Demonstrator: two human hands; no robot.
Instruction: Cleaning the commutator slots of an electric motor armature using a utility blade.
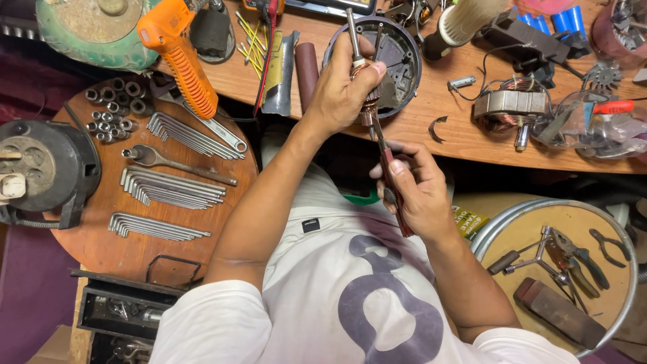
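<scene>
My left hand (344,91) has its fingers closed around a motor armature (364,81), holding it upright above the worktop (465,138) edge. My right hand (418,192) grips a red-handled screwdriver (392,182), fingers wrapped tight, its tip touching the armature's lower end.

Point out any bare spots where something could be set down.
Bare wood lies on the bench between the curved clip and stator, and on the left round board below the lowest hex keys. The round tray is bare at upper left. The bench's back edge is crowded.
</scene>
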